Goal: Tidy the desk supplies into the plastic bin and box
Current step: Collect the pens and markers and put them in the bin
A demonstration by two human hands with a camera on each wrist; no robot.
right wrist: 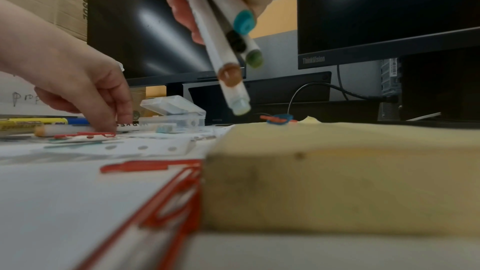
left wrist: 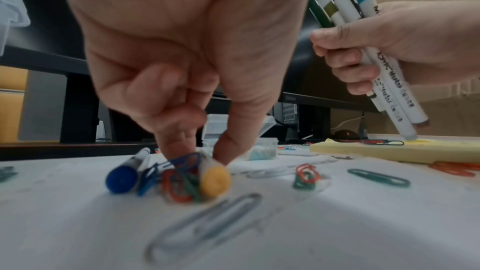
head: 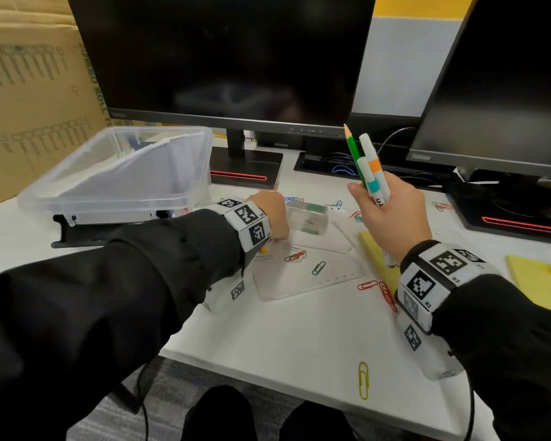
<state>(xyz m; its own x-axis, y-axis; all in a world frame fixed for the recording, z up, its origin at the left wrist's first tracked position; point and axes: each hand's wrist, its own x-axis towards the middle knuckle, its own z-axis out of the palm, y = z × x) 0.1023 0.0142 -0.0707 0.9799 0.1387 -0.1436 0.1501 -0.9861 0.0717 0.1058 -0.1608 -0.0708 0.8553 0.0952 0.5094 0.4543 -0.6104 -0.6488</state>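
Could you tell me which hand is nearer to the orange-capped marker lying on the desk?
Left. The left hand has its fingertips down on the orange-capped marker. The right hand is raised off to the side, gripping a bundle of markers.

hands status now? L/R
Left hand: pinching the white yellow-capped marker on the desk.
Right hand: gripping a bundle of white markers and a green pencil.

bin (head: 118,173) left, before monitor (head: 223,58) | small box (head: 306,218) mid desk | sticky pad (head: 379,259) right of it

White desk (head: 268,332), scattered paper clips (head: 363,380), yellow notepad (head: 535,281), clear bin (head: 118,173)
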